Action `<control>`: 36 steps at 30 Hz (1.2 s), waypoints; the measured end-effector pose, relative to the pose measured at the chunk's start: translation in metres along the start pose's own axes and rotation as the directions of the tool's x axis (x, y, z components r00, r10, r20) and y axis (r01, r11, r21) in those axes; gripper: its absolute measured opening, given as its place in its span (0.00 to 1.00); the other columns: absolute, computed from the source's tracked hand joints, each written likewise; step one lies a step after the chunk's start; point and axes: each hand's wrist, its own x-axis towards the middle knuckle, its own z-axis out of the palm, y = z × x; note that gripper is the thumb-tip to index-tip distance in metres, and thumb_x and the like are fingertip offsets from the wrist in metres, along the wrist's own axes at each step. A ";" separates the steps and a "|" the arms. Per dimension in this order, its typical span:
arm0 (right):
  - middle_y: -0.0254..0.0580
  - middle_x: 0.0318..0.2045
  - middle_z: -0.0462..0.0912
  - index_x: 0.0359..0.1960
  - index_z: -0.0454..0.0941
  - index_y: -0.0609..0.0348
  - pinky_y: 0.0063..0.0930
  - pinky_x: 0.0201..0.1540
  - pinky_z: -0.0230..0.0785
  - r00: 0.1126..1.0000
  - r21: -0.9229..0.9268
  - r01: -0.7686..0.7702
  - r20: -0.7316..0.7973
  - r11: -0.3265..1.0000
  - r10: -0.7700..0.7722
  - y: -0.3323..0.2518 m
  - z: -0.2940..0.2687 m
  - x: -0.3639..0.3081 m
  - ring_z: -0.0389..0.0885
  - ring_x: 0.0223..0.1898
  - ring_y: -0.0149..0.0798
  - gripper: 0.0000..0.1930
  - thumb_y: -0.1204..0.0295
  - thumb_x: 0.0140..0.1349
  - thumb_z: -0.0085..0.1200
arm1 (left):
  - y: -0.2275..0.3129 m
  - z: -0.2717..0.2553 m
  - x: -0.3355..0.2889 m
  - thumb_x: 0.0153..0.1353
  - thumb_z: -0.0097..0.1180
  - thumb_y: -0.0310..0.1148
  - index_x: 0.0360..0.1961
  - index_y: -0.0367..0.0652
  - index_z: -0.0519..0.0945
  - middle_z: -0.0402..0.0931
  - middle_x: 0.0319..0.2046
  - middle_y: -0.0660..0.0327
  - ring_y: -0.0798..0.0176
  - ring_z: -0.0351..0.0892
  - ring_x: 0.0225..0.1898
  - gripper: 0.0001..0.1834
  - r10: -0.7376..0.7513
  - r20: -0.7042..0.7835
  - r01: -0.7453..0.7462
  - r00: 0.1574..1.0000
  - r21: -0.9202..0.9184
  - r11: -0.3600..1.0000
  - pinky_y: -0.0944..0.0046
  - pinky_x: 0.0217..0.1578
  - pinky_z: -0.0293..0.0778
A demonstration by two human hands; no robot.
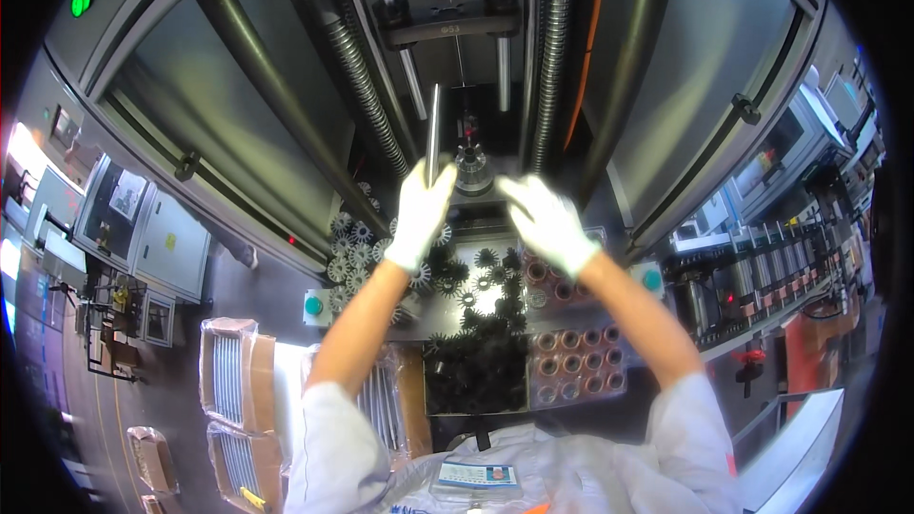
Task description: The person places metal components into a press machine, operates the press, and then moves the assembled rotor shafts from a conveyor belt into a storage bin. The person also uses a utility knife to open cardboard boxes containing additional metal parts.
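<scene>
My left hand [421, 214], in a white glove, is closed around the lower end of a shiny metal shaft [435, 124] that stands nearly upright. Just right of it is a round metal fixture [470, 171] at the base of the press. My right hand [552, 226], also gloved, is at the fixture's right side with its fingers stretched out and apart; nothing shows in them, though they are slightly blurred. Below my hands, dark toothed discs [487, 257] lie on a bright metal plate [465, 249]. Pale toothed discs [357, 255] are heaped left of my left wrist.
Two guide rods and coil springs [554, 67] flank the press head [452, 27]. A black heap of toothed discs [474, 362] and a tray of copper-coloured rings [576, 362] are close to my body. Green buttons [313, 306] sit at both sides. Boxes of shafts [228, 376] stand lower left.
</scene>
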 end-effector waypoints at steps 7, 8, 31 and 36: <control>0.47 0.39 0.80 0.51 0.81 0.52 0.44 0.40 0.76 0.959 -0.037 -0.185 0.209 0.982 0.189 0.025 -0.083 -0.180 0.82 0.38 0.53 0.14 0.70 0.65 0.56 | 0.029 0.044 0.099 0.70 0.57 0.36 0.51 0.38 0.80 0.65 0.20 0.75 0.77 0.58 0.14 0.15 0.345 -0.107 -0.357 0.932 -0.119 0.927 0.74 0.14 0.55; 0.47 0.37 0.80 0.51 0.82 0.52 0.44 0.39 0.76 0.946 -0.029 -0.247 0.211 0.969 0.248 0.027 -0.091 -0.201 0.82 0.37 0.53 0.13 0.70 0.65 0.56 | 0.038 0.052 0.107 0.69 0.58 0.36 0.50 0.40 0.80 0.64 0.18 0.75 0.78 0.57 0.13 0.13 0.214 -0.126 -0.227 0.969 -0.103 0.968 0.73 0.13 0.54; 0.58 0.47 0.84 0.54 0.79 0.63 0.42 0.56 0.74 0.958 -0.287 0.093 0.286 0.953 -0.007 0.169 -0.121 -0.227 0.83 0.50 0.58 0.16 0.76 0.66 0.52 | 0.115 -0.160 -0.171 0.70 0.59 0.39 0.66 0.34 0.69 0.83 0.45 0.57 0.66 0.82 0.44 0.29 -0.143 -0.155 0.168 0.978 0.165 0.972 0.67 0.44 0.79; 0.60 0.48 0.83 0.56 0.79 0.65 0.45 0.52 0.73 0.913 -0.176 0.039 0.405 0.984 0.037 0.175 -0.120 -0.206 0.82 0.49 0.57 0.18 0.77 0.66 0.50 | 0.059 -0.237 -0.397 0.65 0.62 0.42 0.60 0.36 0.75 0.83 0.41 0.55 0.68 0.80 0.37 0.28 -0.199 -0.757 0.569 0.622 0.263 0.779 0.68 0.35 0.76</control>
